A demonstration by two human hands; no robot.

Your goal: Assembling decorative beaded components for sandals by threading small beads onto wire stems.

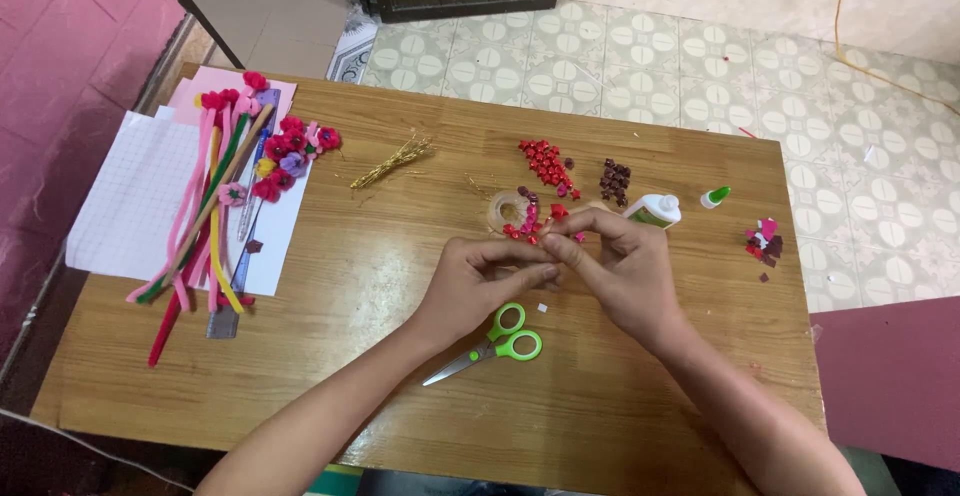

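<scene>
Hands pinched together mid-table: left hand point(487, 274) and right hand point(612, 256) both closed on tiny red bead cluster point(530, 226). Light, fiddly, easily dropped; best gripped by fingertips. Scissors point(495, 344) at 6 o'clock.

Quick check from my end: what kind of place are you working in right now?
Likely a home craft corner: a low wooden table on patterned floor tiles, spread with pipe cleaners, green-handled scissors and a glue bottle. Both hands, left hand and right hand, pinch small red pieces.
</scene>
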